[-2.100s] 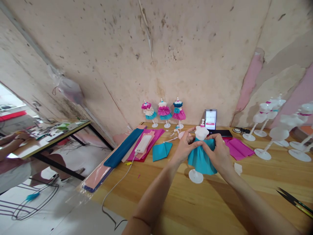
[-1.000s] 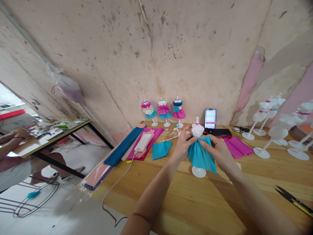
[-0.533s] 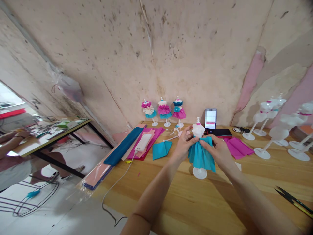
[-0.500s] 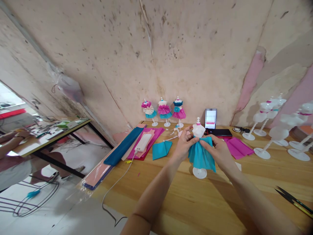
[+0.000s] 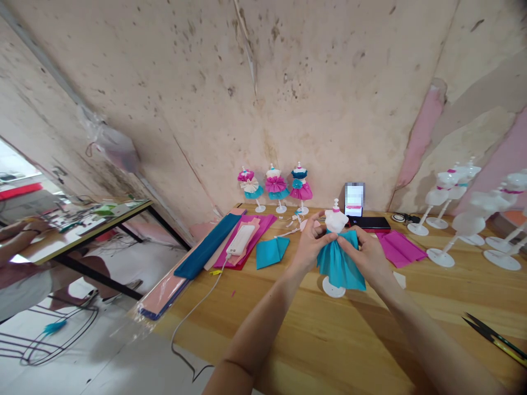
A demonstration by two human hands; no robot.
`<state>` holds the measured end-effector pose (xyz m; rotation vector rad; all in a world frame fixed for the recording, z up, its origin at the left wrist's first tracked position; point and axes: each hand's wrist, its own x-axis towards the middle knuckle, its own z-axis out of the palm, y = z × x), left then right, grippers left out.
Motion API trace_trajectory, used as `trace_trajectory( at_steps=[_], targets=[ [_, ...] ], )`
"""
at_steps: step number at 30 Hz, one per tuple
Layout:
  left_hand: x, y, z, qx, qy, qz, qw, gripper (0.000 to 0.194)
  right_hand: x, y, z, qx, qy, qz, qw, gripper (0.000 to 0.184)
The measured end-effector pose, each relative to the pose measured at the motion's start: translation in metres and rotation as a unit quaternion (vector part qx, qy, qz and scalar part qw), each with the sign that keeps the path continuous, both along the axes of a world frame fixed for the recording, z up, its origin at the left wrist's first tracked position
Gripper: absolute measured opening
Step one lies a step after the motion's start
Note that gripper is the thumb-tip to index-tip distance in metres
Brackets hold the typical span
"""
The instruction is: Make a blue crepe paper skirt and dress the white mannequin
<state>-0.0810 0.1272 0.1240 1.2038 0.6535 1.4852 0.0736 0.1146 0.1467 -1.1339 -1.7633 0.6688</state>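
Observation:
A small white mannequin [image 5: 336,219] with a pink neck band stands on its round base between my hands. Gathered teal crepe paper [image 5: 340,267] hangs in pleats around its waist like a skirt. At the left of the waist, my left hand [image 5: 315,241] pinches the paper's top edge, thumb in front and fingers behind the figure. My right hand [image 5: 362,249] grips the same edge on the right, its thumb close to the other thumb. The mannequin's waist and back are hidden by the paper and my fingers.
Behind stand three dressed mannequins [image 5: 274,184] and a phone [image 5: 354,200]. Left lie a folded teal sheet [image 5: 272,252], a white power bank [image 5: 241,240] and paper rolls [image 5: 209,247]. Right are magenta paper [image 5: 401,248], bare mannequins [image 5: 469,225] and scissors [image 5: 494,334]. A co-worker's arm [image 5: 18,241] rests on another table.
Both hands keep hold of the teal paper at the waist. The thumbs shift a little along its top edge, and the mannequin tilts slightly, its base moving a bit left.

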Motion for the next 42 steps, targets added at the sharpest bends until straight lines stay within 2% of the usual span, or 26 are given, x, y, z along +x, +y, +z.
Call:
trace_trajectory(
  at_steps=[3, 10, 17, 22, 27, 30, 36, 42],
  targets=[
    [-0.001, -0.001, 0.001, 0.01, 0.003, 0.0, 1.0, 0.074, 0.0, -0.001, 0.002, -0.002, -0.018, -0.025, 1.0, 0.028],
    [-0.003, -0.003, 0.004, 0.019, 0.012, -0.013, 1.0, 0.071, 0.002, 0.001, 0.001, -0.012, 0.001, -0.005, 1.0, 0.031],
    [0.0, -0.003, 0.002, 0.005, 0.024, -0.015, 1.0, 0.066, 0.002, 0.004, -0.002, 0.008, -0.018, -0.037, 0.999, 0.034],
    [-0.004, 0.004, -0.003, -0.013, 0.0, -0.058, 0.998, 0.051, 0.003, 0.006, -0.005, -0.005, -0.009, 0.005, 1.0, 0.032],
    [-0.004, 0.008, -0.007, 0.011, 0.023, -0.016, 1.0, 0.037, 0.004, 0.013, -0.011, -0.032, 0.025, 0.05, 0.998, 0.028],
    [-0.003, 0.009, -0.008, 0.016, 0.031, 0.0, 0.999, 0.034, 0.004, 0.017, -0.016, -0.044, 0.048, 0.053, 0.996, 0.027],
    [-0.001, 0.011, -0.012, 0.001, 0.011, 0.003, 1.0, 0.039, 0.004, 0.02, -0.021, -0.057, 0.088, 0.064, 0.992, 0.025],
    [-0.002, 0.015, -0.016, 0.003, -0.014, 0.009, 1.0, 0.04, 0.005, 0.016, -0.016, -0.042, 0.061, 0.069, 0.995, 0.025]
  ],
)
